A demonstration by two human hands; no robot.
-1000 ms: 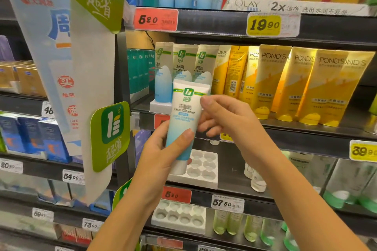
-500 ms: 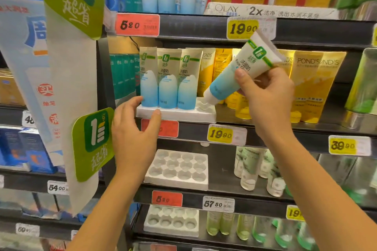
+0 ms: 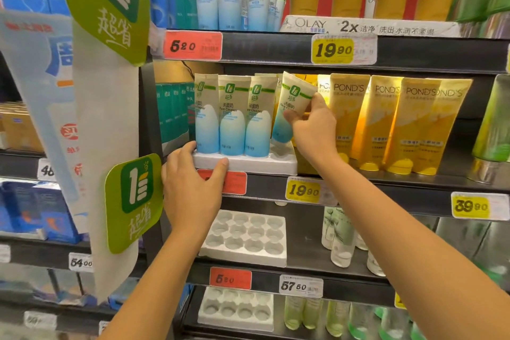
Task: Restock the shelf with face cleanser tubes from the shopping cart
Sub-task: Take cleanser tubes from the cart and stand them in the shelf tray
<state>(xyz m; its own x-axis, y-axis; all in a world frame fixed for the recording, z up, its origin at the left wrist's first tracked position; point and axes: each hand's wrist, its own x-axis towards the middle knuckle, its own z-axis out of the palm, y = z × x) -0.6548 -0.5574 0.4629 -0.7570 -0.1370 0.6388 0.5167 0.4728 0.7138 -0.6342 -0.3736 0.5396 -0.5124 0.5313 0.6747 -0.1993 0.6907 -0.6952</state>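
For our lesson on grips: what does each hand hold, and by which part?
The right hand pinches a face cleanser tube by its upper half, below the crimped end. The left hand grips the white tray by its front left corner.

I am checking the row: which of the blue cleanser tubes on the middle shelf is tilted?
The rightmost tube, pinched by the right hand; its top leans right, the other three stand upright in the tray.

Was right up against black metal shelves point(image 3: 414, 52), warm light glowing on the yellow Pond's tubes point(image 3: 350, 119). An Olay banner point(image 3: 358, 26) ran along the level above, a yellow 19.90 price tag point(image 3: 332, 50) under it, green promo signs point(image 3: 110, 3) hung on my left.
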